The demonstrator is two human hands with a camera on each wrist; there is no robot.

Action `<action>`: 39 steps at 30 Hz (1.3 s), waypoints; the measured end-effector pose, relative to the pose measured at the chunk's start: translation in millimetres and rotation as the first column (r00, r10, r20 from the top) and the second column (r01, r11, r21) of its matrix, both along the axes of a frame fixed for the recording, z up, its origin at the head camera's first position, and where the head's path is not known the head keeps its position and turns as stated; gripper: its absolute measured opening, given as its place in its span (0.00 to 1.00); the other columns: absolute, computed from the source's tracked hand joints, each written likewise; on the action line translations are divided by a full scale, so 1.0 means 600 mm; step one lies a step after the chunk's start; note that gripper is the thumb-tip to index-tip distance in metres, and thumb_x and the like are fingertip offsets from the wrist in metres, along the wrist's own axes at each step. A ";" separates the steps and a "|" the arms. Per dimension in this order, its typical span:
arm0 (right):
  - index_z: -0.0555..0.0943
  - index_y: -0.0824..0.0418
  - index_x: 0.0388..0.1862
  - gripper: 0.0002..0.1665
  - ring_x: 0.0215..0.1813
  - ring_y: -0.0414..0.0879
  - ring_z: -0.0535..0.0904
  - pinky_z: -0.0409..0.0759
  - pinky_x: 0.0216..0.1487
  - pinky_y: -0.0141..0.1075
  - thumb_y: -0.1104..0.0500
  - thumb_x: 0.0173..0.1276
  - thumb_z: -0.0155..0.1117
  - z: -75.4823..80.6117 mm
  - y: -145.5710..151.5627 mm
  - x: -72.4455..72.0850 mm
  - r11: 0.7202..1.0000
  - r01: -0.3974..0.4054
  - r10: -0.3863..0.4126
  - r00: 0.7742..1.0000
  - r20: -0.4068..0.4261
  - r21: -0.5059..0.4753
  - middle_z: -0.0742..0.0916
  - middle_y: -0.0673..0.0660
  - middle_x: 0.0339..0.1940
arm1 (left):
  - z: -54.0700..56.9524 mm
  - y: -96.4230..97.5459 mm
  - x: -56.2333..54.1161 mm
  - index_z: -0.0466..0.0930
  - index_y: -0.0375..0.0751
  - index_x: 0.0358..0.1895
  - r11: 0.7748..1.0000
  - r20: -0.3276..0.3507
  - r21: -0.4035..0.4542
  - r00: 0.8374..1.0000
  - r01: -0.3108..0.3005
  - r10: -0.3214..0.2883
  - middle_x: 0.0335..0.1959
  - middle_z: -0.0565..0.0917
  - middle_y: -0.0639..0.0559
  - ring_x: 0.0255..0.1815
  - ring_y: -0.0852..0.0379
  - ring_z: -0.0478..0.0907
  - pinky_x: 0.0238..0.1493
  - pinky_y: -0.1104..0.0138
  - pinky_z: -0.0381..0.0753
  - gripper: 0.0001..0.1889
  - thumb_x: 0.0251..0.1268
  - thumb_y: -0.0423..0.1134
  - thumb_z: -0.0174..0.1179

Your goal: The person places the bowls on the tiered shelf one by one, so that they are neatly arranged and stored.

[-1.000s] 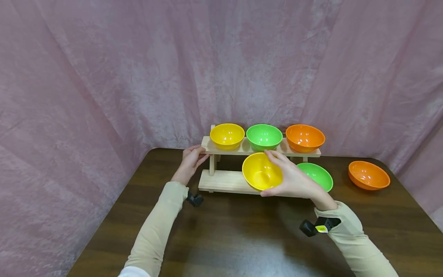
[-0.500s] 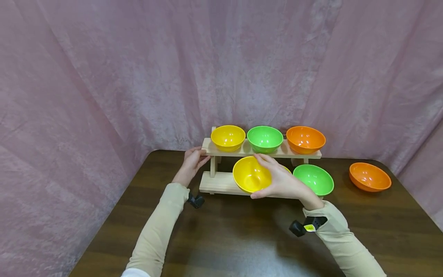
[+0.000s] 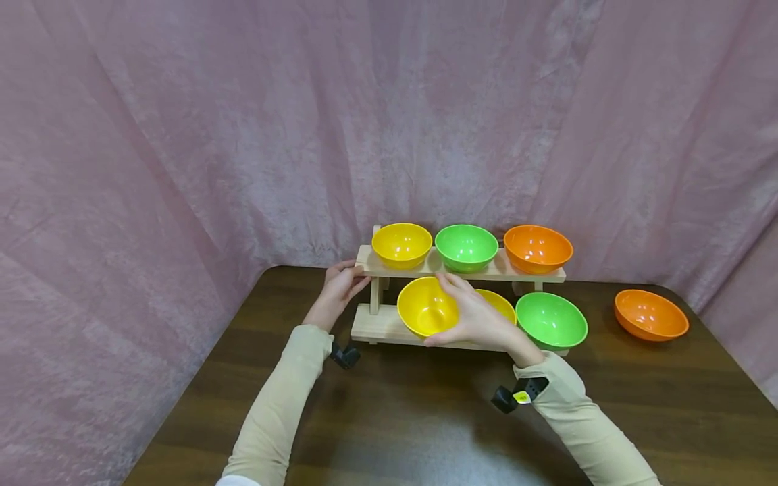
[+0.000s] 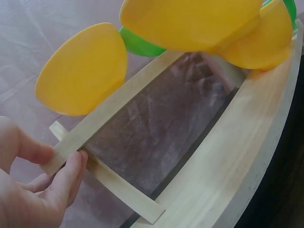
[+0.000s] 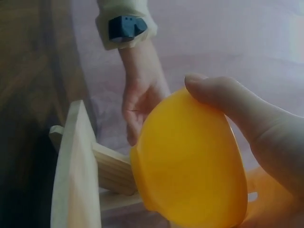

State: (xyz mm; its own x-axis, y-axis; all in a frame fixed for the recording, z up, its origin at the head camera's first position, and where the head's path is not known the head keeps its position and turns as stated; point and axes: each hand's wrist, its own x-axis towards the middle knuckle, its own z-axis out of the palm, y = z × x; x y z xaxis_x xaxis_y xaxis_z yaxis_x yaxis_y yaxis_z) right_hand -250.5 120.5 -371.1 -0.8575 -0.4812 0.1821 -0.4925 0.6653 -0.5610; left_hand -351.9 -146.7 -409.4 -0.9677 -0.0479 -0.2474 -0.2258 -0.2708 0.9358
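My right hand pinches a yellow bowl by its rim, thumb on the near side and fingers at the far side. The bowl is tilted toward me over the lower board of a two-tier wooden stand. In the right wrist view the thumb presses the rim of this yellow bowl. My left hand grips the left end of the upper board, thumb and fingers on opposite faces. Beside the held bowl, a second yellow bowl on the lower board is partly hidden by my right hand.
On the upper board stand a yellow bowl, a green bowl and an orange bowl. Another green bowl sits at the lower board's right end. An orange bowl lies on the dark table, with a pink curtain behind.
My right hand has carried the yellow bowl leftward along the lower board, uncovering the second yellow bowl and more of the lower green one. The left hand keeps its grip on the stand.
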 end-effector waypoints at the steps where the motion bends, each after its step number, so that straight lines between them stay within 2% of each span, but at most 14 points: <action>1: 0.55 0.68 0.76 0.69 0.75 0.63 0.57 0.65 0.72 0.61 0.41 0.43 0.81 -0.002 -0.002 -0.001 1.000 0.000 0.000 1.000 -0.002 -0.001 0.59 0.68 0.77 | -0.001 0.000 0.001 0.61 0.29 0.68 1.000 -0.005 0.003 1.000 0.001 -0.001 0.61 0.71 0.33 0.37 0.59 0.80 0.46 0.75 0.86 0.25 0.70 0.28 0.52; 5: 0.56 0.69 0.75 0.69 0.75 0.63 0.57 0.64 0.73 0.60 0.41 0.41 0.81 -0.008 -0.011 -0.005 1.000 -0.008 0.008 1.000 -0.015 -0.011 0.60 0.68 0.76 | -0.002 0.000 0.002 0.62 0.27 0.67 1.000 -0.020 0.010 1.000 0.005 -0.005 0.56 0.73 0.35 0.32 0.62 0.80 0.40 0.78 0.86 0.23 0.70 0.28 0.50; 8: 0.56 0.70 0.75 0.70 0.75 0.62 0.58 0.65 0.73 0.60 0.41 0.41 0.81 -0.011 -0.017 -0.007 1.000 -0.017 0.017 1.000 -0.025 -0.005 0.61 0.69 0.75 | -0.002 0.000 0.003 0.63 0.26 0.67 1.000 -0.026 0.011 1.000 0.012 -0.012 0.54 0.73 0.35 0.33 0.61 0.80 0.44 0.76 0.86 0.22 0.72 0.28 0.49; 14: 0.55 0.69 0.75 0.70 0.75 0.62 0.58 0.65 0.73 0.59 0.39 0.42 0.80 -0.022 -0.025 -0.018 1.000 -0.013 0.014 1.000 -0.015 0.022 0.61 0.67 0.76 | 0.001 -0.001 0.003 0.63 0.27 0.67 0.999 -0.036 0.000 0.999 0.032 -0.032 0.62 0.71 0.31 0.46 0.55 0.79 0.57 0.69 0.82 0.22 0.73 0.29 0.48; 23: 0.57 0.70 0.75 0.70 0.75 0.62 0.58 0.65 0.74 0.57 0.37 0.42 0.79 -0.036 -0.033 -0.031 0.998 -0.005 0.003 1.000 0.029 0.061 0.61 0.67 0.76 | -0.006 -0.002 0.000 0.63 0.28 0.67 0.999 -0.022 0.020 0.999 0.028 -0.027 0.63 0.70 0.32 0.49 0.53 0.79 0.59 0.67 0.81 0.22 0.72 0.29 0.50; 32: 0.56 0.72 0.74 0.70 0.75 0.65 0.57 0.65 0.73 0.58 0.37 0.42 0.79 -0.044 -0.042 -0.040 0.993 0.024 -0.028 0.999 0.041 0.115 0.60 0.70 0.76 | -0.007 -0.003 0.000 0.62 0.27 0.68 0.999 -0.030 0.021 0.999 0.030 -0.030 0.62 0.69 0.31 0.37 0.60 0.80 0.62 0.65 0.79 0.23 0.73 0.29 0.48; 39: 0.56 0.73 0.74 0.70 0.74 0.66 0.58 0.65 0.74 0.58 0.37 0.43 0.79 -0.048 -0.048 -0.047 0.991 0.043 -0.047 0.999 0.027 0.127 0.60 0.72 0.75 | -0.006 -0.003 -0.001 0.61 0.28 0.69 0.999 -0.024 0.015 0.999 0.032 -0.032 0.63 0.70 0.31 0.36 0.62 0.80 0.59 0.67 0.81 0.23 0.73 0.29 0.49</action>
